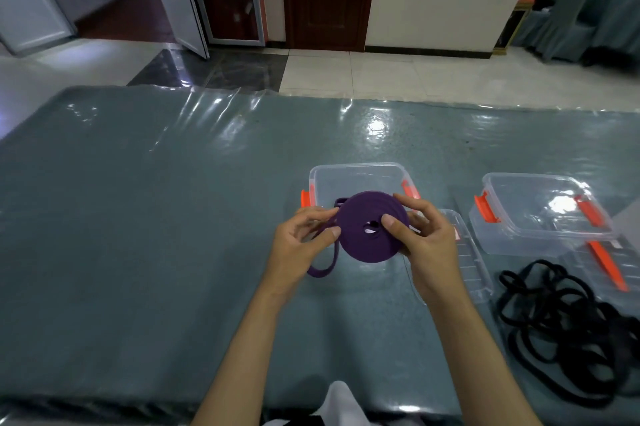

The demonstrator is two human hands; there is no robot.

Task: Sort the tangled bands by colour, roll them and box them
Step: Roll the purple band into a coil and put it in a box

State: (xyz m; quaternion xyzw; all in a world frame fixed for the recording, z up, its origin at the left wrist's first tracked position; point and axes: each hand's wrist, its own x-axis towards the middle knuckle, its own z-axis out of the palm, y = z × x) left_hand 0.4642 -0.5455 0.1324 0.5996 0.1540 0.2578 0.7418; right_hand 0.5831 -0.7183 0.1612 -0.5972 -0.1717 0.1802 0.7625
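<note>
The left hand (300,241) pinches the loose purple tail; the right hand (424,235) grips the purple roll (372,231) just in front of the open clear box (360,180), flat face tilted toward the camera, tail hanging down-left.

A grey-green surface (138,218) covered in shiny plastic film. The landmark is an open clear box (360,180) with orange clips, near the middle. Everything to the left of the box is bare surface, wide enough for a hand to pass freely, and so is the strip behind it up to the far edge. Just in front of the box, both hands hold a purple band roll (372,228), blocking that approach. Right of the box lies a clear lid (467,252), then a second clear box (540,214). In front of those, a black tangle of bands (571,328) fills the right corner.
</note>
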